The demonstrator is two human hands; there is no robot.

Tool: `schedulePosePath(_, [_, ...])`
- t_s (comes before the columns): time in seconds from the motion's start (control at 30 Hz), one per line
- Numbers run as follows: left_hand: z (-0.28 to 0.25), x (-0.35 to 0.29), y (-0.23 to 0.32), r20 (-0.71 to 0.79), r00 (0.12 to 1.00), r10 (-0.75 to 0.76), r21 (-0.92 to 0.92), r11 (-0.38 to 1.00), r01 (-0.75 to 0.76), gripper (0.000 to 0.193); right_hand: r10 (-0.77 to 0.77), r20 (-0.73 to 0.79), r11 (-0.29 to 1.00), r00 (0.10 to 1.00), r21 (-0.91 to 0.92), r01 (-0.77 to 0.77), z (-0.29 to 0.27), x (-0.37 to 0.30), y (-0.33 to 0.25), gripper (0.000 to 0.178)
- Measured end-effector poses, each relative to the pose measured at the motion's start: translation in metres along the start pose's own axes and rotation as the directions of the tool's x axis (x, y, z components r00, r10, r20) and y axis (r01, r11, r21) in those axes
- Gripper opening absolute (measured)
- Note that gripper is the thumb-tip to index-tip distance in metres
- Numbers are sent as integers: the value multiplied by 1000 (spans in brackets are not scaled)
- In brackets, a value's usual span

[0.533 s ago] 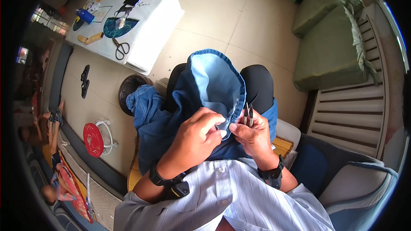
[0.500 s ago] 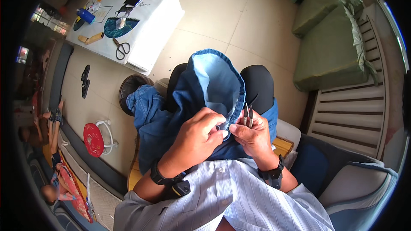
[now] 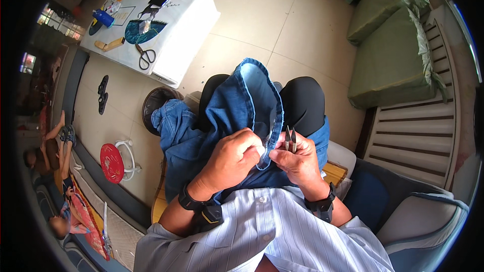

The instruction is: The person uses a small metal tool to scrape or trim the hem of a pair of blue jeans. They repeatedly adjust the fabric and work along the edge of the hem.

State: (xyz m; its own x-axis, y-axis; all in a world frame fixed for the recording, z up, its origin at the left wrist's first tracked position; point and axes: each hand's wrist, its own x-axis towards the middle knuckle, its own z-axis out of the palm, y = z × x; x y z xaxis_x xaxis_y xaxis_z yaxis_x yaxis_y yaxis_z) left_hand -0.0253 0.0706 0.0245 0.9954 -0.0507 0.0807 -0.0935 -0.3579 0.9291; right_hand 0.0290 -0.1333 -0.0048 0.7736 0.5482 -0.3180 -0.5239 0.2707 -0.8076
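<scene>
A blue denim garment (image 3: 222,108) lies across my lap, with one hemmed opening standing up and its paler inside showing. My left hand (image 3: 229,156) is closed on the near part of that hem, thumb and forefinger pinched on the edge. Just beside it, my right hand (image 3: 298,160) pinches the same hem between thumb and finger. Small thread snips (image 3: 290,140) also sit in the right hand, their two dark blades pointing away from me and slightly apart. The palm and fingers hide the rest of the snips.
A white-covered table (image 3: 176,45) at the far left bears scissors (image 3: 146,57), a blue bottle (image 3: 103,18) and a wooden piece (image 3: 110,44). A dark waste bin (image 3: 154,103) and red-topped stool (image 3: 112,163) stand left. Green-covered cushions (image 3: 393,70) lie right. Other people sit far left.
The hem opening has narrowed and been turned in my hands, its near edge now drawn lower between them. Both hands keep their hold; the snips stay in the right hand.
</scene>
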Motion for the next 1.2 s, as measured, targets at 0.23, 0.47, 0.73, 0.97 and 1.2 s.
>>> schedulePosePath(0.23, [-4, -6, -2, 60, 980, -191, -431, 880, 199, 8, 29, 35, 998, 999, 51, -31, -6, 0, 1, 20])
schedulePosePath(0.47, [0, -6, -7, 69, 973, -221, -623, 752, 215, 10, 67, 20, 997, 998, 41, -67, 0, 1, -1, 13])
schedulePosePath(0.73, [17, -9, -13, 64, 954, -294, -703, 665, 252, 11, 18, 5, 983, 1000, -185, -17, -14, -15, -20, 42])
schedulePosePath(0.97, [21, -9, -18, 83, 960, -268, -675, 694, 252, 11, 289, 47, 957, 956, -23, -288, -17, -27, -29, 33])
schedulePosePath(1.2, [21, -8, -15, 74, 964, -255, -621, 744, 245, 11, 415, 48, 900, 909, 127, -418, -10, -30, -35, 26])
